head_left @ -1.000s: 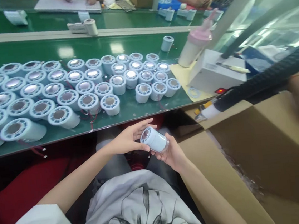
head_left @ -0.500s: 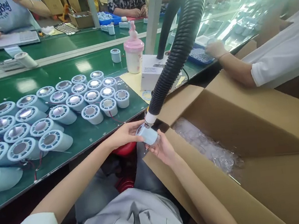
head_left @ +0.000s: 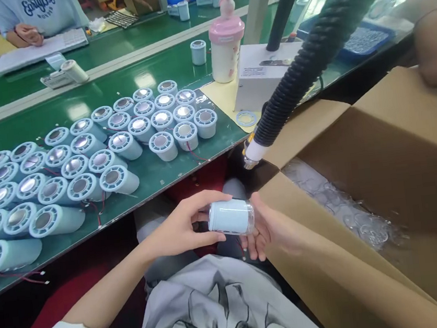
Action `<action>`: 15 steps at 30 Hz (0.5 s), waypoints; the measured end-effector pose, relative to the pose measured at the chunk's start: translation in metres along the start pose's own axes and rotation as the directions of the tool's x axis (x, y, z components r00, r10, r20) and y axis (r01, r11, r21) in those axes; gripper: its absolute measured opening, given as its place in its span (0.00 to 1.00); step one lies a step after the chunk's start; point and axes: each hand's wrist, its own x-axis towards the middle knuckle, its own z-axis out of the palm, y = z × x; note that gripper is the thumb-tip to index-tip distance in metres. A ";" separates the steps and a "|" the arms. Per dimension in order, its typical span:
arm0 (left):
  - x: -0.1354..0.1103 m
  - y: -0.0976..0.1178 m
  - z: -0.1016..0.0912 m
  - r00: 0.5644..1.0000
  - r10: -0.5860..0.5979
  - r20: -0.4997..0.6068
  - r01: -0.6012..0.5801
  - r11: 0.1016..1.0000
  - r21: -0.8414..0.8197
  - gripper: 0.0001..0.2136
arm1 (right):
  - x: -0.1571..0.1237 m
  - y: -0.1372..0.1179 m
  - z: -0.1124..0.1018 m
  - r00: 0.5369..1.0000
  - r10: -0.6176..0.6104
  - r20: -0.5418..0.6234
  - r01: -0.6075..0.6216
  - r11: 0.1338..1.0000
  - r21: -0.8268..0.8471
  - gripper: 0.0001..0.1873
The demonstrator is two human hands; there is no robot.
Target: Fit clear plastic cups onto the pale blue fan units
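Note:
My left hand grips a light-blue cylindrical housing lying sideways, thumb and fingers around its left end. A clear plastic cover shows over the housing's right end. Against that end my right hand is cupped, its thumb above and its fingers below. Part of the right palm's contact is hidden. Above and to the right of the housing, apart from it, hangs the white and metal tip of a black corrugated hose.
Several matching blue housings with red wires stand on the green bench to the left. An open carton with clear plastic covers is at right. A pink-lidded bottle and white box stand behind. Co-workers sit across and at right.
The housing has come down and away from the hose tip, towards my body, and now lies sideways. My right hand has shifted onto its clear end. The camera view has turned left.

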 end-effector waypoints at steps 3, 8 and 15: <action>-0.011 0.006 0.005 0.994 -0.101 -0.033 0.094 0.983 -0.158 0.26 | -0.008 0.004 -0.001 0.887 -0.455 -0.072 0.409 0.849 -0.334 0.36; -0.020 0.006 0.008 0.993 -0.111 -0.044 0.099 0.974 -0.204 0.29 | -0.017 0.007 0.003 0.687 -0.706 0.175 0.624 0.448 -0.640 0.26; -0.026 0.001 0.005 0.997 -0.078 0.027 0.082 0.946 -0.313 0.32 | -0.019 0.003 0.010 0.849 -0.528 0.003 0.478 0.766 -0.430 0.25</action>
